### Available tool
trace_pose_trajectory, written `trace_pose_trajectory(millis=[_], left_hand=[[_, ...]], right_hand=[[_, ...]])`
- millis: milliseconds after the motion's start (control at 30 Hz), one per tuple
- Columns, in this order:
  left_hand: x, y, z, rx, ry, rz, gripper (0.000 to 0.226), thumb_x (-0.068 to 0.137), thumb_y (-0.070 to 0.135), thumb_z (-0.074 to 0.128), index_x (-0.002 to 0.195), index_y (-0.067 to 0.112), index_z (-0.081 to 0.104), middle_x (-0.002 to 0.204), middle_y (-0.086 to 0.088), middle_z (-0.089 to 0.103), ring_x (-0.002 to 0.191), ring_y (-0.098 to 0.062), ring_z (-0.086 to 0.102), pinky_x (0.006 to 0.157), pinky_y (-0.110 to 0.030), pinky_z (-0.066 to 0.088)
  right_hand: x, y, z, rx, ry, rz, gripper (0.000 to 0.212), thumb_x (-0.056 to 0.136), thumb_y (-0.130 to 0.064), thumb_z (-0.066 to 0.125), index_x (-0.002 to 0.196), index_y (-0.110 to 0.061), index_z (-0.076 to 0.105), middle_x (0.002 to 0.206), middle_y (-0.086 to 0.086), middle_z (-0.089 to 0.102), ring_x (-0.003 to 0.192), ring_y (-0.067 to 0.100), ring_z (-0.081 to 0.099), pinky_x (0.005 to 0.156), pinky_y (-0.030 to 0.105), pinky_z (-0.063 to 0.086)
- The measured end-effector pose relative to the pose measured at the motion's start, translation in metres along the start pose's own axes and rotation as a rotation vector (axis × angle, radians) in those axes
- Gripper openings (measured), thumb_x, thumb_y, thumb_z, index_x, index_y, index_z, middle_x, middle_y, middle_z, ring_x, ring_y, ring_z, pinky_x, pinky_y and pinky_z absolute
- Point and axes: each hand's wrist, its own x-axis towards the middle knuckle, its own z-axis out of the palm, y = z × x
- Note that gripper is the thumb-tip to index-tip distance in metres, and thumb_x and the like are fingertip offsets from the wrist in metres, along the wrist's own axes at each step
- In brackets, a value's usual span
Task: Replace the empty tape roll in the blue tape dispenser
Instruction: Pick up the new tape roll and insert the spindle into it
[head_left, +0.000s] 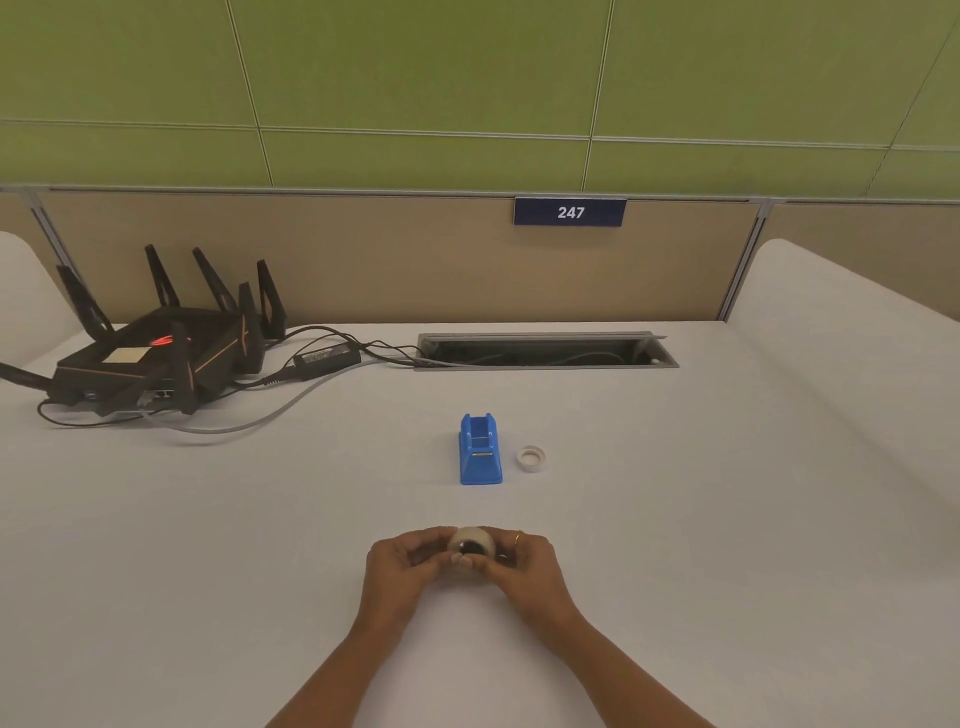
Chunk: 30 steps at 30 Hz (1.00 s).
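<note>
1. Both hands meet low on the white worktop (208, 545), the left hand (410, 564) and the right hand (524, 564) closed together around one full tape roll (474, 545), fingers pinching its sides; a dark core shows in its middle.
2. One ring (518, 538) sits on a finger of the right hand.
3. Straight beyond the hands, well apart from them, stands one blue tape dispenser (480, 452), its cradle open with no roll inside.
4. Just beside the dispenser, on the right-hand side, lies one empty tape core (531, 459), flat on the worktop and not touching the dispenser.
5. Nothing lies between the hands and the dispenser.
6. Far beyond the left hand sits one black router (156, 353) with several upright antennas, one power brick (327, 356) beside it, and cables (234, 423) trailing over the worktop.
7. Farther beyond the dispenser is one open cable slot (545, 352) in the worktop, with the cables running into it.
8. On the beige partition behind hangs one blue label (570, 212) reading 247.
</note>
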Motion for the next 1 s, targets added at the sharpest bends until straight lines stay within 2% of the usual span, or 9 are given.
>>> trace_pose_trajectory(millis=[100,267,533,700,900,1000], left_hand=[[0.0007,0.0008,-0.0021,-0.036,-0.017,-0.009,0.019,0.069,-0.002,0.071,0.082,0.012,0.074,0.075,0.002,0.077,0.075,-0.011,0.071,0.066,-0.015,0.055],[0.0001,0.0026,-0.0029,-0.036,-0.027,-0.002,0.019,0.072,0.000,0.069,0.077,0.017,0.075,0.076,0.002,0.077,0.075,-0.010,0.070,0.065,-0.012,0.053],[0.0011,-0.0012,-0.0039,-0.015,0.018,-0.010,0.018,0.071,0.000,0.070,0.076,0.016,0.075,0.074,0.003,0.077,0.073,-0.010,0.070,0.066,-0.012,0.054],[0.0007,-0.0005,-0.0038,-0.026,0.009,-0.010,0.020,0.071,-0.002,0.069,0.074,0.017,0.075,0.071,0.003,0.076,0.072,-0.010,0.069,0.066,-0.014,0.055],[0.0000,0.0012,-0.0030,-0.055,-0.002,-0.007,0.020,0.076,0.001,0.066,0.077,0.019,0.074,0.075,0.005,0.077,0.074,-0.008,0.070,0.066,-0.012,0.054],[0.0019,0.0015,-0.0031,-0.051,0.003,-0.008,0.022,0.080,0.004,0.062,0.081,0.021,0.074,0.080,0.008,0.077,0.080,-0.007,0.070,0.073,-0.015,0.055]], right_hand=[[0.0003,0.0004,-0.0008,0.011,-0.002,0.007,0.031,0.073,-0.017,0.076,0.103,-0.010,0.070,0.098,0.011,0.074,0.087,0.016,0.067,0.080,0.019,0.053],[0.0008,0.0000,-0.0011,0.010,-0.019,0.016,0.027,0.073,-0.018,0.076,0.099,-0.015,0.072,0.096,0.007,0.074,0.088,0.014,0.068,0.077,0.015,0.053],[0.0021,0.0012,-0.0011,-0.004,-0.031,0.022,0.029,0.070,-0.018,0.078,0.098,-0.013,0.072,0.096,0.009,0.074,0.090,0.019,0.069,0.084,0.024,0.055],[0.0017,0.0013,-0.0007,-0.003,-0.026,0.019,0.027,0.068,-0.016,0.080,0.094,-0.011,0.073,0.094,0.009,0.074,0.087,0.017,0.069,0.076,0.016,0.053],[0.0000,-0.0024,-0.0008,-0.002,-0.047,0.010,0.036,0.066,-0.017,0.082,0.100,-0.013,0.071,0.100,0.008,0.073,0.092,0.016,0.067,0.078,0.016,0.053],[-0.0006,-0.0068,-0.0039,0.043,-0.142,0.008,0.054,0.066,-0.011,0.081,0.116,-0.023,0.062,0.110,0.001,0.069,0.100,0.014,0.065,0.086,0.020,0.052]])
